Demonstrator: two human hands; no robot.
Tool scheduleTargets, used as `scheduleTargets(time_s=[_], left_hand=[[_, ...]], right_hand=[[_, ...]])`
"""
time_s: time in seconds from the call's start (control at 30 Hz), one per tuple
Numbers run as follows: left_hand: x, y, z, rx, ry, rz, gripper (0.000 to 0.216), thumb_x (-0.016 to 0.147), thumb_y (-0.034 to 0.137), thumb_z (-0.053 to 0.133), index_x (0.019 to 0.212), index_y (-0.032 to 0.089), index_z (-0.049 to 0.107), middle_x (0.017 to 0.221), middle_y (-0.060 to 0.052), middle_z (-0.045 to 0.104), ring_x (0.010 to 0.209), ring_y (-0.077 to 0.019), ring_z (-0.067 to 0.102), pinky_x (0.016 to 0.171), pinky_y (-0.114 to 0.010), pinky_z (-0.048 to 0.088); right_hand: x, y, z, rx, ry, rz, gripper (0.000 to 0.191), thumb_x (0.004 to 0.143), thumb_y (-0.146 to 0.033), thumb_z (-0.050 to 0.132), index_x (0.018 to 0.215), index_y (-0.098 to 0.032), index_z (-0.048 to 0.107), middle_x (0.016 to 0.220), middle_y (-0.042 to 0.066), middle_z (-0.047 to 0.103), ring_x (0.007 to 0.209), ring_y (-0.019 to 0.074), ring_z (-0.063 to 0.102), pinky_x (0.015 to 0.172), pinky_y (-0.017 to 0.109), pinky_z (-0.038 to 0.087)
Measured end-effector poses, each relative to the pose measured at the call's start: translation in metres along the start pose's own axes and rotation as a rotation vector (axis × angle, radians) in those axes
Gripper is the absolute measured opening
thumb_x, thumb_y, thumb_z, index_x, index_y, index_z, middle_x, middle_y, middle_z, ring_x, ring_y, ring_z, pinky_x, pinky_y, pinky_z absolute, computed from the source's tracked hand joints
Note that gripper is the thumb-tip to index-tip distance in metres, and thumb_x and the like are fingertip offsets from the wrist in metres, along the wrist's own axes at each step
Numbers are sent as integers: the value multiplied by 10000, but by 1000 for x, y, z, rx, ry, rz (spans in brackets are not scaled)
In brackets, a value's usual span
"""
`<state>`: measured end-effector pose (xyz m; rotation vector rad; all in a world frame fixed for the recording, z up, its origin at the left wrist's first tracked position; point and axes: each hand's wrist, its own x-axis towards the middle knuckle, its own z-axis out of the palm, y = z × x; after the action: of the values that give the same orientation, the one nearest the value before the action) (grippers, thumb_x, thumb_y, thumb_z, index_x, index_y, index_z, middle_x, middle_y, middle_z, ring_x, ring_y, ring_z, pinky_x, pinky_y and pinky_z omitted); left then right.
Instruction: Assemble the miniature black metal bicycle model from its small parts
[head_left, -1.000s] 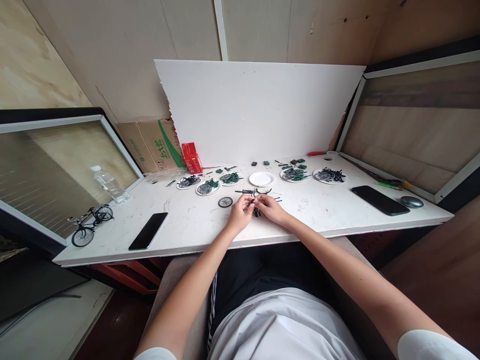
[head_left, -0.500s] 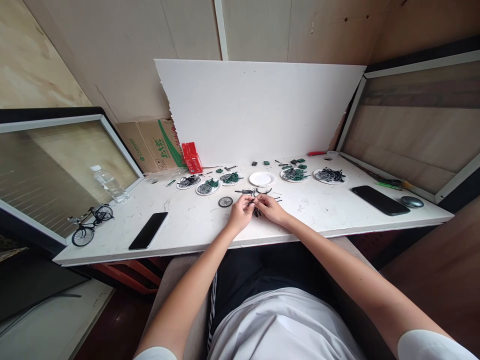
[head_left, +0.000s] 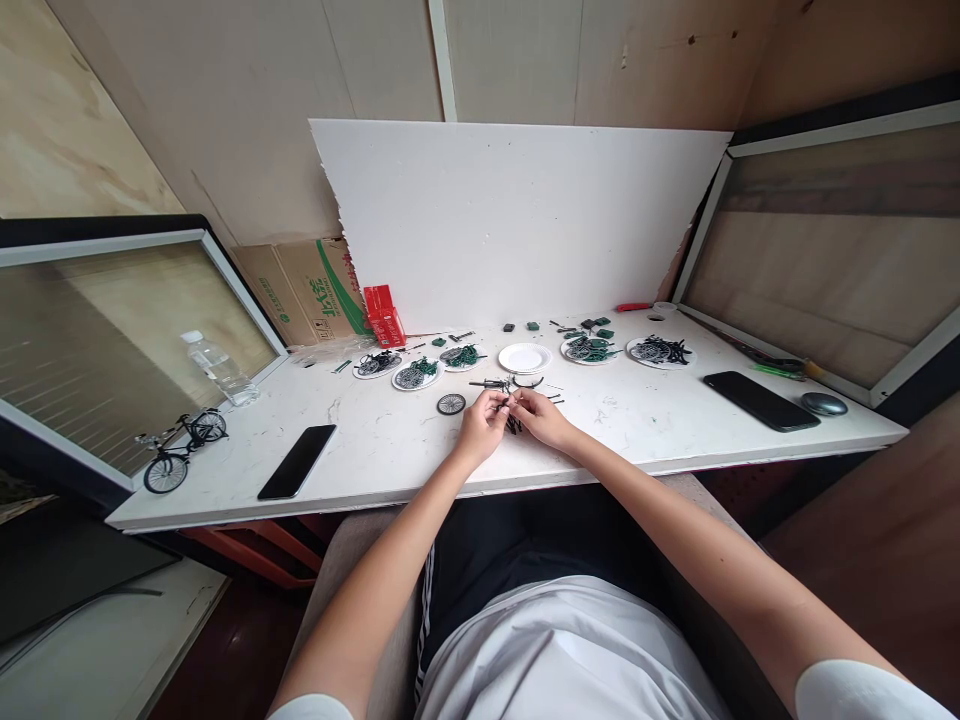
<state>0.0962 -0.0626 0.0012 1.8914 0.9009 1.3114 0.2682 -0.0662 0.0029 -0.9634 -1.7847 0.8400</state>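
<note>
My left hand (head_left: 484, 420) and my right hand (head_left: 541, 417) meet above the white table (head_left: 405, 440), fingertips pinched together. Between them is a small dark model bicycle part (head_left: 514, 425), mostly covered by my fingers, so its exact shape is hidden. Just beyond the fingers lie black pieces (head_left: 491, 384) and a curved dark part (head_left: 529, 381). A loose spoked wheel (head_left: 451, 404) rests flat to the left of my left hand. Thin dark rods (head_left: 556, 399) lie to the right of my right hand.
Paper plates of wheels and green or black parts stand behind, around a bare plate (head_left: 524, 358). A finished-looking model bicycle (head_left: 180, 445), a bottle (head_left: 219, 368) and a phone (head_left: 297, 462) are at left. Another phone (head_left: 760, 400) and a mouse (head_left: 823, 403) lie at right.
</note>
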Motion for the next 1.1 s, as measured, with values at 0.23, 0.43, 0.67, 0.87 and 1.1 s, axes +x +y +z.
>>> scheduleTargets(time_s=[0.23,0.43,0.67,0.87,1.1], left_hand=[[0,-1,0,11,1,1,119,941,246,639,1035,191,592,1090,-112,732,1011,-213,737,917,-355,609],[0,-2,0,-11,8,2,112,935,214,631,1035,185,591,1085,-116,732,1004,-212,739,922,-362,607],[0,-1,0,2,3,-8,107,940,224,630,1034,189,593,1089,-113,737,1008,-210,740,913,-351,609],[0,-1,0,-8,7,-7,100,941,209,622,1034,191,590,1088,-110,739,1006,-208,741,916,-352,609],[0,-2,1,-6,11,-12,110,939,220,622,1041,189,594,1089,-111,736,1001,-211,740,897,-348,611]], right_hand=[[1,2,1,-2,0,-10,347,963,-548,516,940,-206,572,813,27,613,723,190,525,685,323,417],[0,0,1,0,3,-1,334,959,-538,516,918,-208,554,788,17,594,699,183,509,674,320,409],[0,0,1,-1,0,-7,320,962,-527,520,908,-213,550,772,11,586,686,181,499,665,318,400],[0,0,1,10,-1,-4,301,961,-511,516,904,-216,541,768,8,576,677,178,489,659,314,389],[0,0,1,4,-2,-1,294,959,-503,519,909,-214,542,764,6,572,677,179,489,664,314,388]])
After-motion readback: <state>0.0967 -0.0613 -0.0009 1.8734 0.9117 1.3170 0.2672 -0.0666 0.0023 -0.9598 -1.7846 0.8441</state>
